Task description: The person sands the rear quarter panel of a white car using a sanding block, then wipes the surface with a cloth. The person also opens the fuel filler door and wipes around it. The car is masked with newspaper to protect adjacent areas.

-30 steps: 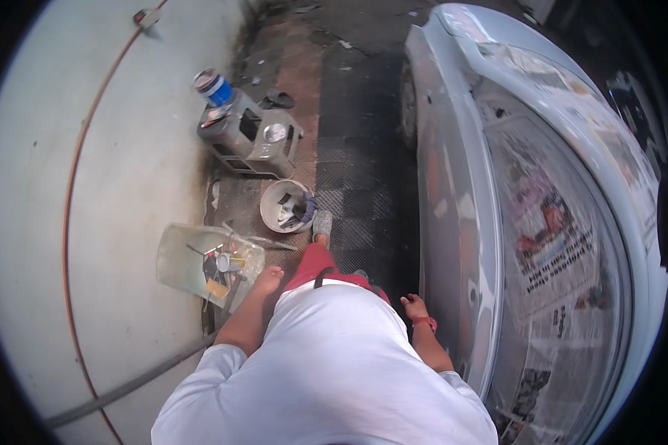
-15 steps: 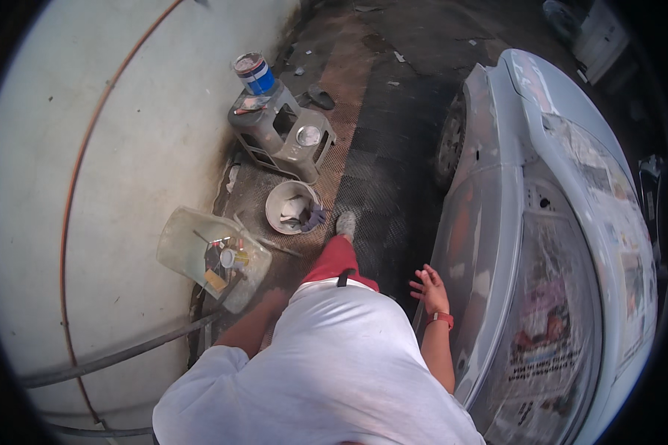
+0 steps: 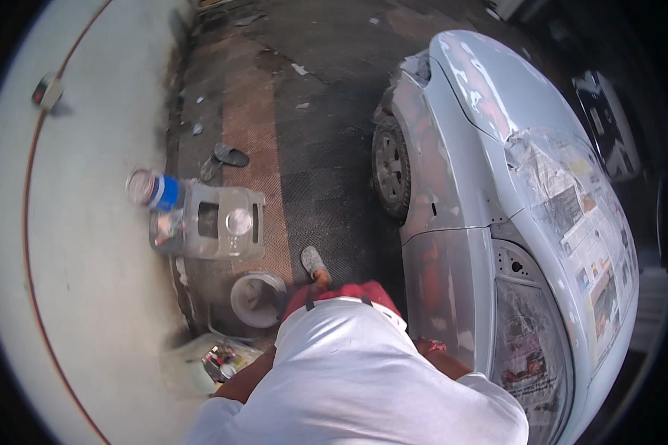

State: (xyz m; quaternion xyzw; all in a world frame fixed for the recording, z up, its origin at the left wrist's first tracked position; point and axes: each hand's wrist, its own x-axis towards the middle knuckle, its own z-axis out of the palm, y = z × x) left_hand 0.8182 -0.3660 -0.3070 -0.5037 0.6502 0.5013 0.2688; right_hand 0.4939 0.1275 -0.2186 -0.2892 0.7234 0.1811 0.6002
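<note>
My left forearm (image 3: 249,377) reaches down beside my white shirt, close to a pale plastic chair (image 3: 185,367) that holds several small items; my left hand itself is hidden. On the other side, my right hand (image 3: 421,344) hangs at my hip near the grey, sanded door (image 3: 449,293) of a car. A red band (image 3: 432,346) circles that wrist, and the fingers do not show clearly. A white bucket (image 3: 237,304) with cloth-like things inside stands ahead of my left arm.
Against the wall at left, a grey plastic step stool (image 3: 230,248) carries a blue-and-white can (image 3: 167,193) and a round lid-like dish (image 3: 239,222). Slippers (image 3: 230,155) lie beyond it. Newspaper (image 3: 590,245) and plastic sheeting cover the car's glass. A front wheel (image 3: 390,169) shows.
My view has turned, so the stool, bucket and chair sit lower and farther left. My right hand, spread beside the car before, is now down at my hip and mostly hidden.
</note>
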